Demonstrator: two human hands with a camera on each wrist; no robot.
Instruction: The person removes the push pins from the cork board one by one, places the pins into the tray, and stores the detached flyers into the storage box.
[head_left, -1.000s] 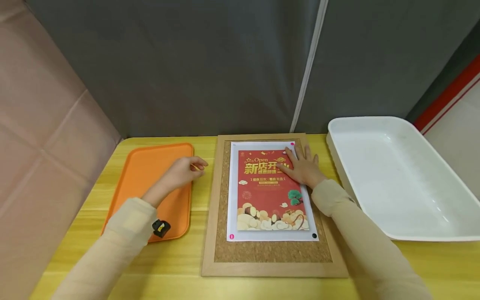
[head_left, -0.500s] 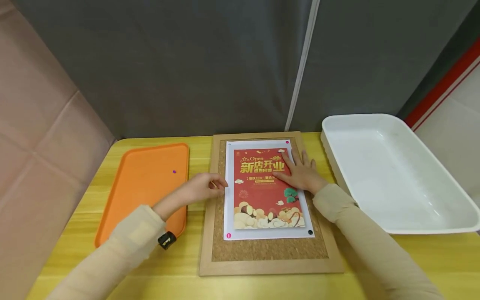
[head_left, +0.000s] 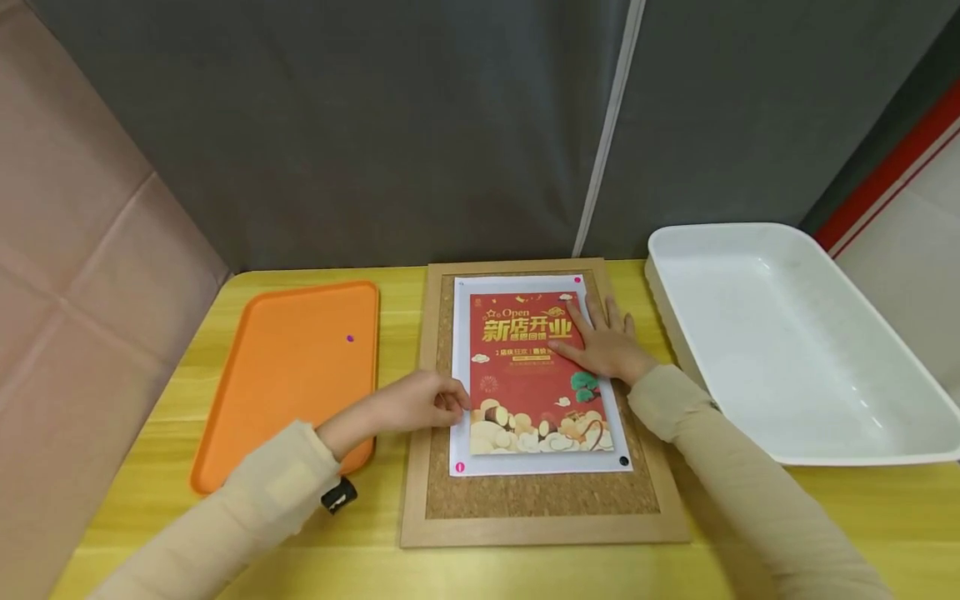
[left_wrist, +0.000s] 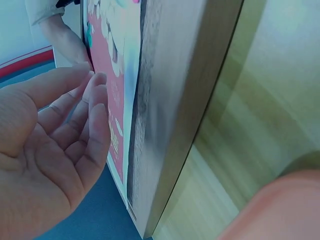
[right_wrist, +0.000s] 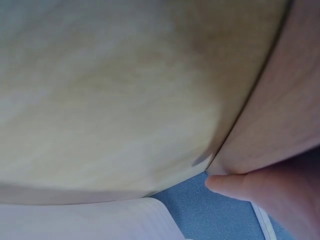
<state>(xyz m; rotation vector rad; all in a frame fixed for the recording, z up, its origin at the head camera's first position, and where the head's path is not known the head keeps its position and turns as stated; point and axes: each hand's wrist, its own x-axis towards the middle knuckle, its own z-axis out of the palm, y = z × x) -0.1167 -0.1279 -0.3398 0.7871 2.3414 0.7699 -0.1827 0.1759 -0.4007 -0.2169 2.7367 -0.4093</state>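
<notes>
A poster (head_left: 528, 387) lies on the corkboard (head_left: 540, 500) between the left-side orange tray (head_left: 288, 383) and white tub (head_left: 795, 342). The spread right hand (head_left: 606, 343) partly covers it; whether the curled left hand (head_left: 423, 400) holds anything is unclear.

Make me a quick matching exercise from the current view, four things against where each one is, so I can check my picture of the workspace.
Things:
1. Orange tray
2. White tub
3. Black thumbtack
4. Right hand

Places:
A. At the lower right corner of the white sheet
B. Fingers spread, across the right edge of the red poster
C. Left of the corkboard, with a small purple piece on it
D. Beside the corkboard, on its right

Pairs: 1-C, 2-D, 3-A, 4-B
</notes>
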